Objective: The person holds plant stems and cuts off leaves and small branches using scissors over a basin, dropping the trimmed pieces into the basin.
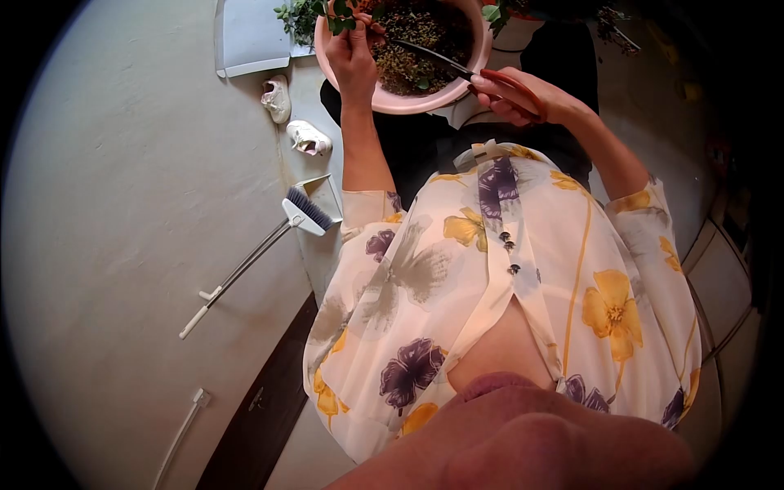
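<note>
At the top of the head view is a round pink pot [482, 49] filled with dark, grainy soil [416, 57]. My left hand [354, 61] is raised over the pot's left rim, its fingers pinched on a green leafy stem [341, 18]. My right hand [527, 94] grips a pair of scissors [516, 88] by the red handles, at the right side of the pot. The dark blades reach leftward over the soil, their tips near my left fingers. Whether the blades touch the stem, I cannot tell.
Left of the pot lie white shoes [309, 138] and a pale flat panel [253, 37]. A broom [306, 211] with a dustpan [331, 196] leans by the wall. More foliage [496, 13] shows at the top right. A white cable [184, 433] runs at lower left.
</note>
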Demonstrator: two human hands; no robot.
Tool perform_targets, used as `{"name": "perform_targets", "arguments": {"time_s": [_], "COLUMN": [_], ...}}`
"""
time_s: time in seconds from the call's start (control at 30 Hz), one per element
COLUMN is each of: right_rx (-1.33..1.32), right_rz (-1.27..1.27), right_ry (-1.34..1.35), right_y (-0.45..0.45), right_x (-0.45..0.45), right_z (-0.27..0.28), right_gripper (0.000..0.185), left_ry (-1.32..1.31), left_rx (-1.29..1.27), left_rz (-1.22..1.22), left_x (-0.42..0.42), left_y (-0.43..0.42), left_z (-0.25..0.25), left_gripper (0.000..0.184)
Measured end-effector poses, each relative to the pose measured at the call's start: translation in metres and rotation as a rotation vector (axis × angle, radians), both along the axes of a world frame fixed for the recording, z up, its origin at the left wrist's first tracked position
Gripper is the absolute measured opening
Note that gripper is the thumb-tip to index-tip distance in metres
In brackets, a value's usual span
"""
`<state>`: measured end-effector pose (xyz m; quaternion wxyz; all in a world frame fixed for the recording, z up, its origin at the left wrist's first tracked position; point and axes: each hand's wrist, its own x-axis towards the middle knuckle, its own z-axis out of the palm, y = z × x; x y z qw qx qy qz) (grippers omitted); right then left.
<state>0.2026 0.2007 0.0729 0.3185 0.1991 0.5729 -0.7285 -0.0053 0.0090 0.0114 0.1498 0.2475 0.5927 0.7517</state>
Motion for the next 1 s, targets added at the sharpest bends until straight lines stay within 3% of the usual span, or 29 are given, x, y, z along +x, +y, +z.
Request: {"name": "perform_targets", "arguments": {"time_s": [0.07, 0.27, 0.47, 0.77, 0.8, 0.87, 1.0], "right_rx": [-0.156, -0.116, -0.117, 0.287, 0.288, 0.537, 0.722], "right_rz": [-0.029, -0.064, -0.077, 0.053, 0.053, 0.179, 0.184], "right_ry": [-0.032, -0.028, -0.050, 0.030, 0.031, 0.212, 0.249], "right_y": [0.004, 0.003, -0.008, -0.025, -0.026, -0.026, -0.031], "right_x": [0.002, 0.007, 0.015, 0.019, 0.018, 0.016, 0.014], "right_z": [-0.009, 0.002, 0.025, 0.033, 0.030, 0.023, 0.027], "right_gripper": [0.052, 0.050, 0.045, 0.056, 0.056, 0.058, 0.056], "left_ry": [-0.067, -0.243, -0.237, 0.024, 0.024, 0.030, 0.003], "left_rx": [0.076, 0.272, 0.160, -0.077, -0.077, -0.106, -0.143], "left_rz": [-0.032, -0.111, 0.082, 0.318, 0.319, 0.337, 0.362], "left_x": [-0.004, -0.017, -0.017, -0.010, -0.009, -0.007, -0.001], "left_y": [0.000, -0.004, -0.007, -0.004, -0.004, -0.003, 0.001], "left_z": [-0.004, -0.019, -0.014, 0.010, 0.012, 0.017, 0.026], "left_gripper": [0.017, 0.015, 0.019, 0.017, 0.017, 0.017, 0.017]}}
